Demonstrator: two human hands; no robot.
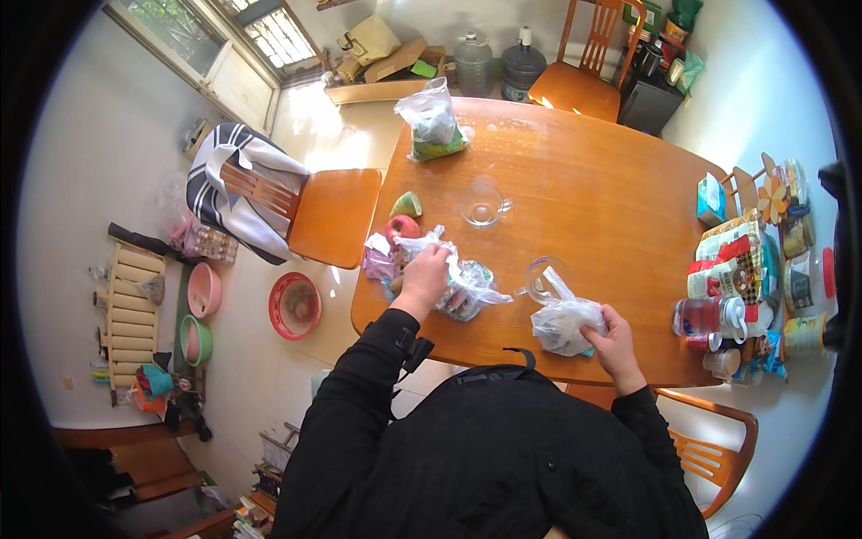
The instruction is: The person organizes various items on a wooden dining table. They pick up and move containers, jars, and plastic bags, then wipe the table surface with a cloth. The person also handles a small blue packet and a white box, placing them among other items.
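My left hand pinches a crumpled white plastic bag near the table's left edge. Just right of that hand lies a knotted clear plastic bag with several small wrapped items inside. My right hand grips a second translucent bag at the near edge, its contents mostly hidden by the film. Behind this bag is a clear glass mug, partly covered by it. Another glass mug stands farther back. A red apple and a green fruit or vegetable piece sit beyond my left hand.
The wooden table bears a filled plastic bag at its far left corner. Food packets, jars and a pink-tinted plastic bottle crowd the right side. A chair with a jacket and a red basin are to the left.
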